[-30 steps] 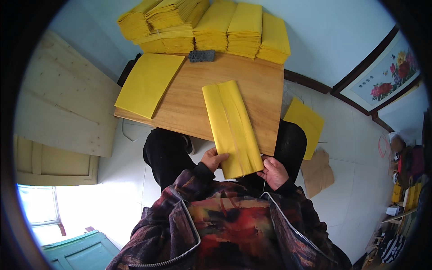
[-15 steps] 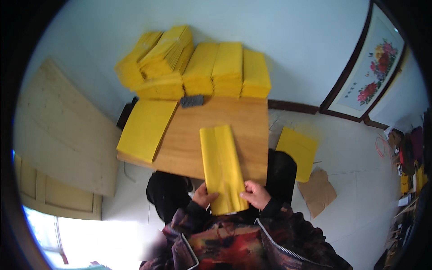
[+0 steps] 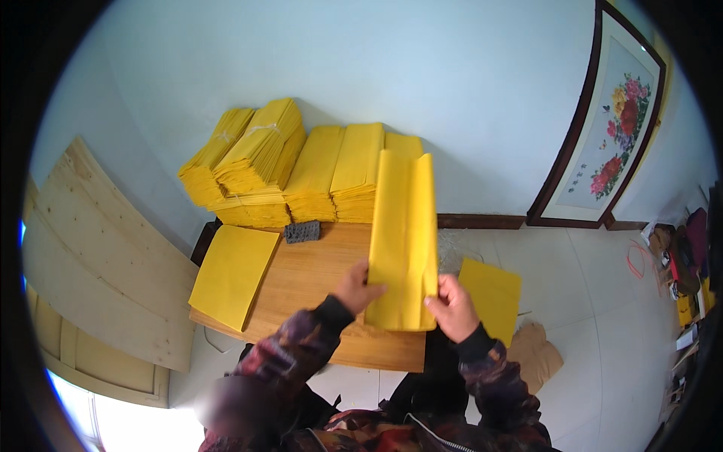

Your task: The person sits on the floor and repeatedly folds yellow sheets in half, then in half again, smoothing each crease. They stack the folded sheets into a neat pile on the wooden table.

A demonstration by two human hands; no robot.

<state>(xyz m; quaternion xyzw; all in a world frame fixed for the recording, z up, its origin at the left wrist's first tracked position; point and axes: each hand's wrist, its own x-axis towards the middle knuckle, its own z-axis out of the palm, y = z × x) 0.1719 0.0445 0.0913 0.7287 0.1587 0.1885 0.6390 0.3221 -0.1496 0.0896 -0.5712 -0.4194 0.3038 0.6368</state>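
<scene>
A long piece of folded yellow paper [image 3: 403, 233], its side edges turned inward along the length, is held up above the table in both hands. My left hand [image 3: 357, 288] grips its lower left edge, thumb on the front. At the lower right edge, my right hand [image 3: 454, 307] pinches it with the thumb on top. Folded yellow paper stacks [image 3: 316, 169] line the back of the wooden table [image 3: 316, 290], partly covered by the held piece. Flat yellow sheets [image 3: 233, 273] lie on the table's left side. A dark grey ridged block [image 3: 303, 232] rests near the stacks.
String-tied yellow bundles [image 3: 260, 139] are piled at the back left. Right of the table are a yellow sheet [image 3: 489, 294] and crumpled brown paper [image 3: 535, 355]. A large wooden board [image 3: 105, 256] leans at the left; a framed flower picture [image 3: 602, 143] stands by the right wall.
Both hands have lifted the folded yellow paper away from my body, up and forward over the table. Its far end now overlaps the stacks at the back. The view has tilted upward.
</scene>
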